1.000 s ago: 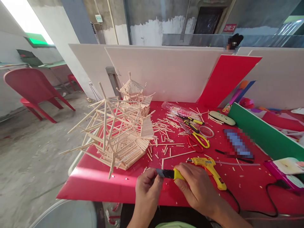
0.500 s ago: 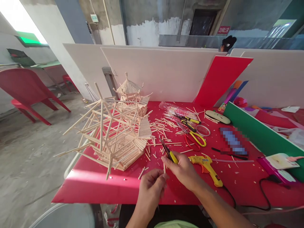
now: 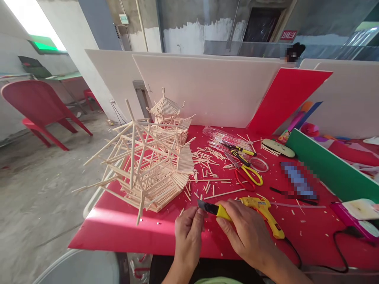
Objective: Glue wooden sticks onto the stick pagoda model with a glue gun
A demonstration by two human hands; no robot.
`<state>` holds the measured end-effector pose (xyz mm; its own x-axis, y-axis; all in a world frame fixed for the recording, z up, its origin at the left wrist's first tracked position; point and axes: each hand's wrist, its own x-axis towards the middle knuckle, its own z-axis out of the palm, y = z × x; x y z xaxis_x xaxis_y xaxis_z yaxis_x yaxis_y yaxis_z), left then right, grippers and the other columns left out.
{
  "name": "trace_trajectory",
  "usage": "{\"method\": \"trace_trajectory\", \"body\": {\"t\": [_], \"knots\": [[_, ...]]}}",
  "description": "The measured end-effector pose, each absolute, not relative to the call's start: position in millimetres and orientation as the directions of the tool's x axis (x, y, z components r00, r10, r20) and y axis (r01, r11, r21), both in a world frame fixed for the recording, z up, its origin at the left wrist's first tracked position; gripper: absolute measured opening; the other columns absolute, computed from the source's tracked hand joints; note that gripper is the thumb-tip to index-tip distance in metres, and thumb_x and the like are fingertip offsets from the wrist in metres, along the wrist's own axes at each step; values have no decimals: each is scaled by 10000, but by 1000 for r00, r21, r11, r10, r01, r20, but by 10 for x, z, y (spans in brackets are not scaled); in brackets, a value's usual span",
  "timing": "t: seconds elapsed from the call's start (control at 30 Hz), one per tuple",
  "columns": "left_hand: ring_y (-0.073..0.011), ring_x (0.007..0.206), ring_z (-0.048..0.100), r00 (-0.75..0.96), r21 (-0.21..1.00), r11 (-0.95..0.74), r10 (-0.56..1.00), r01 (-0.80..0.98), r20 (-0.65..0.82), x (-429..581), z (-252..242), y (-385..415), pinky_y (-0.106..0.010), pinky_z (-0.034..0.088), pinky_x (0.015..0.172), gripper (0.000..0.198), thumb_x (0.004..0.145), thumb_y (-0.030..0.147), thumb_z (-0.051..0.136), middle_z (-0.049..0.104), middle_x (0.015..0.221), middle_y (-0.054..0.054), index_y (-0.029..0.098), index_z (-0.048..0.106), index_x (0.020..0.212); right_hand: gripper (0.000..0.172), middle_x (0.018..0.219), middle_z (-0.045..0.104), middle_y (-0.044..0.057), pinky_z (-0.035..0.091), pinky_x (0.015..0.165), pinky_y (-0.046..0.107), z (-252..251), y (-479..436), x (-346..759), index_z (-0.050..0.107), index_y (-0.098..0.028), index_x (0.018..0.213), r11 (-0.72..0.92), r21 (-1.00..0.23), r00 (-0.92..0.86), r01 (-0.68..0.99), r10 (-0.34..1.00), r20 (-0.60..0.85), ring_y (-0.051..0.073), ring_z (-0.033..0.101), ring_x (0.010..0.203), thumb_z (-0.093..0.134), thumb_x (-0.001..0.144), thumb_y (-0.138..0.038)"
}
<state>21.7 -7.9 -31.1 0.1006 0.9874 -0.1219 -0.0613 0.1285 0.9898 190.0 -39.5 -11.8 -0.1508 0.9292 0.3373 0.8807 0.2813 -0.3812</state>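
Observation:
My right hand [image 3: 247,232] is closed round the yellow handle of a utility knife [image 3: 212,208], whose blade points left. The blade tip lies at the fingertips of my left hand [image 3: 189,232]. My left hand is pinched on a thin wooden stick [image 3: 201,197]; only a short end shows, and the fingers hide the rest. Beyond my left hand stands a pagoda-like model [image 3: 164,183] built of thin sticks, with an open frame in front and a roofed tower behind. Loose cut sticks [image 3: 204,157] are scattered to its right.
A yellow glue gun [image 3: 263,211] lies beside my right hand. Behind it are red-and-yellow scissors [image 3: 251,175], yellow-black pliers [image 3: 239,154] and a plastic bag of sticks [image 3: 225,138]. A green board [image 3: 325,169] edges the right side of the red table [image 3: 133,236]. White boards [image 3: 207,86] stand behind.
My right hand has turned the knife from pointing up and away to lying nearly level, its blade now at my left fingertips. The view has shifted slightly.

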Motion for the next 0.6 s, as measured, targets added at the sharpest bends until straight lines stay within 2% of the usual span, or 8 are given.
{"method": "trace_trajectory", "body": {"t": [0.1, 0.23, 0.47, 0.6], "knots": [[-130, 516, 400, 94, 998, 54, 994, 35, -57, 229, -300, -104, -253, 301, 498, 437, 870, 505, 560, 467, 534, 6, 186, 574, 572, 280, 911, 664, 76, 455, 708, 310, -137, -419, 1918, 567, -187, 1121, 290, -311, -174, 905, 920, 351, 204, 634, 825, 384, 1009, -366], [-136, 523, 393, 85, 995, -7, 996, 99, -2, 228, -261, -157, -264, 300, 520, 431, 904, 459, 512, 448, 538, 8, 191, 574, 573, 286, 863, 650, 60, 424, 669, 294, -114, -407, 1935, 568, -188, 1078, 310, -337, -200, 889, 925, 324, 195, 621, 797, 357, 1017, -372], [-144, 545, 430, 43, 996, 28, 999, 79, -32, 247, -202, -201, -260, 311, 524, 389, 889, 434, 537, 500, 564, -7, 186, 608, 598, 278, 837, 645, 49, 392, 640, 278, -64, -387, 1966, 571, -193, 1061, 337, -375, -214, 864, 919, 332, 176, 606, 749, 357, 1019, -365], [-151, 553, 457, 49, 995, 31, 998, 91, -36, 243, -181, -177, -261, 311, 516, 397, 889, 440, 528, 545, 577, -23, 187, 608, 593, 279, 843, 647, 51, 390, 637, 279, -92, -404, 1888, 568, -189, 1047, 342, -358, -223, 869, 916, 334, 180, 609, 754, 357, 1019, -369]]}}
